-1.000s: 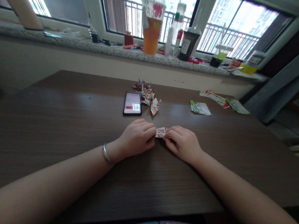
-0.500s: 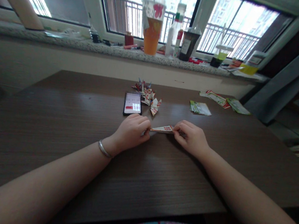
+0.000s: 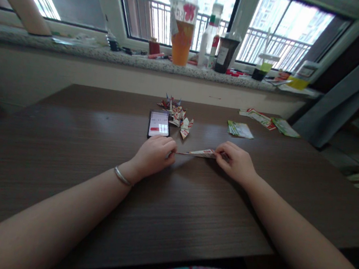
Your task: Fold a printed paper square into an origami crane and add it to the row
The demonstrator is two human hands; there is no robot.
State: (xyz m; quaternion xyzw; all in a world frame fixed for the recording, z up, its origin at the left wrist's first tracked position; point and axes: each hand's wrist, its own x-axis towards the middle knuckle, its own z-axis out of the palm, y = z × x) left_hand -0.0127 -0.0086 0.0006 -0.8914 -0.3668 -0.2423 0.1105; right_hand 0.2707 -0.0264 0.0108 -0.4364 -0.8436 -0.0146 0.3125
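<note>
Head view, and what a spread it was: the dark wooden table (image 3: pixel 59 180) filled most of the frame, with the speckled windowsill (image 3: pixel 126 59) running right across above it! Up on that sill, top centre, stood the tall cup of orange drink (image 3: pixel 182 41), a dark cup (image 3: pixel 226 54) to its right. Then to the action, mid-frame: the left hand (image 3: pixel 155 154), fingers curled, gripped one end of the paper strip, and the right hand (image 3: pixel 235 162) pinched the other! Just above centre sat a cluster of folded paper pieces (image 3: pixel 176 114), and beside it, to the lower left, lay the phone (image 3: pixel 159 125), screen lit, near the left hand. Right of centre, above the right hand, lay a stack of green-and-white packets (image 3: pixel 242 130). And there, right in the middle, the slim printed paper strip (image 3: pixel 200 153) stretched between both hands! Smallest of all, a silvery bangle (image 3: pixel 122 176) circled the left wrist, lower left of centre.
</note>
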